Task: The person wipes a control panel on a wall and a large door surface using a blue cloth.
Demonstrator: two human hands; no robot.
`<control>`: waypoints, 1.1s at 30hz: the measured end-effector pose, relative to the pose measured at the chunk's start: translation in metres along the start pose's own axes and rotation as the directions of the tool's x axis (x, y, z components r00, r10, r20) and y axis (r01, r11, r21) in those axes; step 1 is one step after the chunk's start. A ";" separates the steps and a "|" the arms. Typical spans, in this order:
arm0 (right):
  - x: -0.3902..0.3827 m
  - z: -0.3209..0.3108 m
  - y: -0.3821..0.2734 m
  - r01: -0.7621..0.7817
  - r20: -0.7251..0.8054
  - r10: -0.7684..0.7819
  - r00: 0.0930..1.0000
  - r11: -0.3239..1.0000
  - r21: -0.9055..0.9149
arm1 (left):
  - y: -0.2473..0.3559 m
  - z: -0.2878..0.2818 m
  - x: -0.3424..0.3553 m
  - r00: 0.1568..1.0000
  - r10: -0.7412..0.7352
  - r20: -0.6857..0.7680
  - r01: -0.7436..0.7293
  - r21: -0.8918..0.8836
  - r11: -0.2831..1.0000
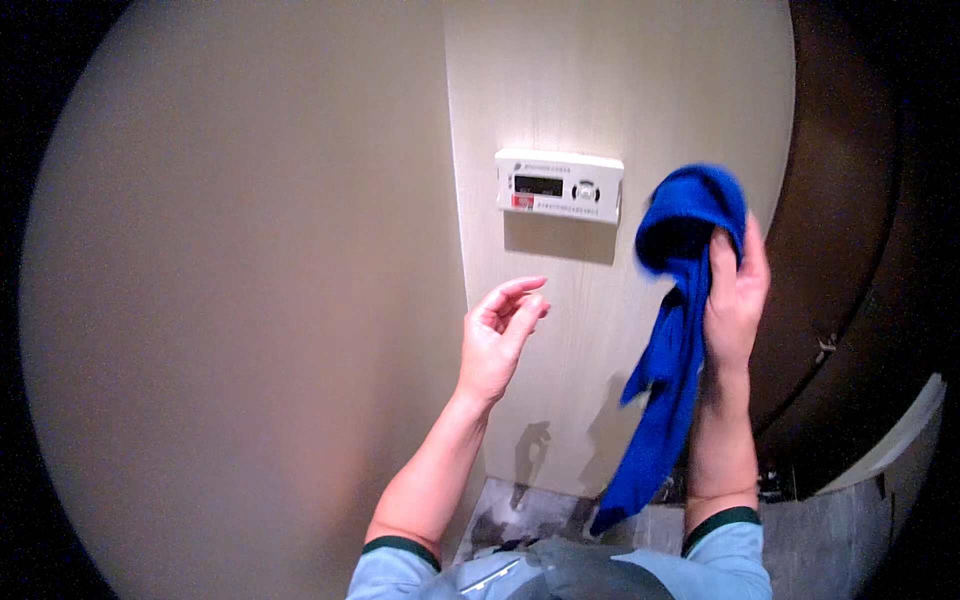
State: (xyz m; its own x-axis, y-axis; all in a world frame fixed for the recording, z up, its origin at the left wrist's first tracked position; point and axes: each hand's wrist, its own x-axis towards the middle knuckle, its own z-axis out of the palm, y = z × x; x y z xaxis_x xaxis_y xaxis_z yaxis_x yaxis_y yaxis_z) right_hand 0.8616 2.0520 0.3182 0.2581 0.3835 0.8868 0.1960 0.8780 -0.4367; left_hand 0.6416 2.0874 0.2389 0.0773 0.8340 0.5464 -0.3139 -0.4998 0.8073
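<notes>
A bright blue cloth (672, 335) is in my right hand (735, 300), whose fingers are closed on it. Its upper part curls into a rounded loop above the fingers, and a long tapering end hangs toward the floor. My left hand (497, 335) is raised in front of the wall with its fingers curled in and the thumb bent close to them; I see nothing held in it. Above and between the hands, a white wall-mounted control box (559, 186) has a small dark display, a round button pad and a red label. Neither hand touches the box.
A pale wall panel (570, 400) carries the box, and a plain beige wall (260, 300) meets it at a corner on the left. At the right is a dark brown surface (850, 200) with a small metal fitting (826, 346). Grey patterned flooring (800, 535) lies below.
</notes>
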 end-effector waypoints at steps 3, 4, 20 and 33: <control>0.069 0.008 0.014 0.355 0.166 -0.317 0.934 0.769 -0.532 | -0.019 -0.006 0.036 0.990 0.043 -0.131 -0.035 0.063 0.997; 0.086 0.010 0.024 0.437 0.273 -0.343 0.899 0.665 -0.606 | -0.026 -0.008 0.046 0.985 0.052 -0.166 -0.041 0.072 0.997; 0.136 0.146 0.099 0.534 0.647 0.201 0.736 0.415 -0.736 | -0.096 -0.058 0.104 0.906 0.004 -0.422 -0.119 -0.246 0.962; 0.039 0.187 0.153 0.931 0.912 0.220 0.346 -0.199 -0.306 | -0.114 -0.055 0.113 0.856 0.019 -0.517 -0.186 -0.273 0.944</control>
State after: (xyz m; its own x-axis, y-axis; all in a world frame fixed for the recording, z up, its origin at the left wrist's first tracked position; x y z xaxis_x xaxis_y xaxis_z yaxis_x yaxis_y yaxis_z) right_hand 0.7249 2.2551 0.3137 -0.7303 0.5870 0.3494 0.4903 0.0943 0.8664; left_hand 0.6344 2.2516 0.1968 -0.4291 0.8249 0.3678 -0.5687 -0.5632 0.5996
